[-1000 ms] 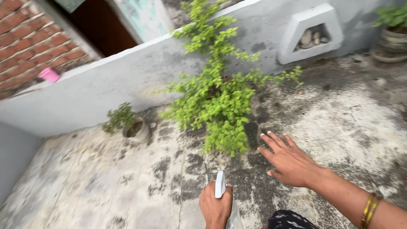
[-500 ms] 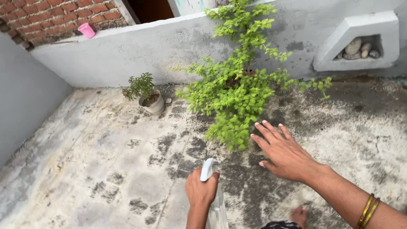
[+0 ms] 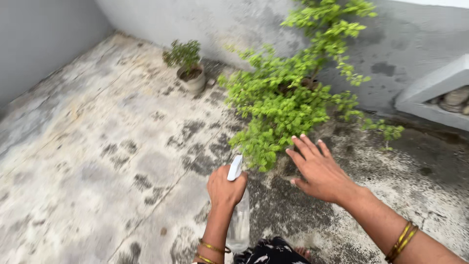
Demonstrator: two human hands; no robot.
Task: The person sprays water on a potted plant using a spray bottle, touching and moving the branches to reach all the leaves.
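Left hand grasps spray bottle upright beneath it; right hand, fingers spread, released, at bush foliage.

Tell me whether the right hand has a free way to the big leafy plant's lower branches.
Probably yes. The right hand is spread open, holding nothing, its fingertips right by the leafy plant with nothing between them. The left hand grips the spray bottle off to the side.

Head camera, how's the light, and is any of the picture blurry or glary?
Head view: soft, even daylight, no hard shadows, no glare; the left hand on the spray bottle and the open right hand look fairly sharp; the bush leaves and the floor at the left edge are slightly smeared; the wall looks flat grey.
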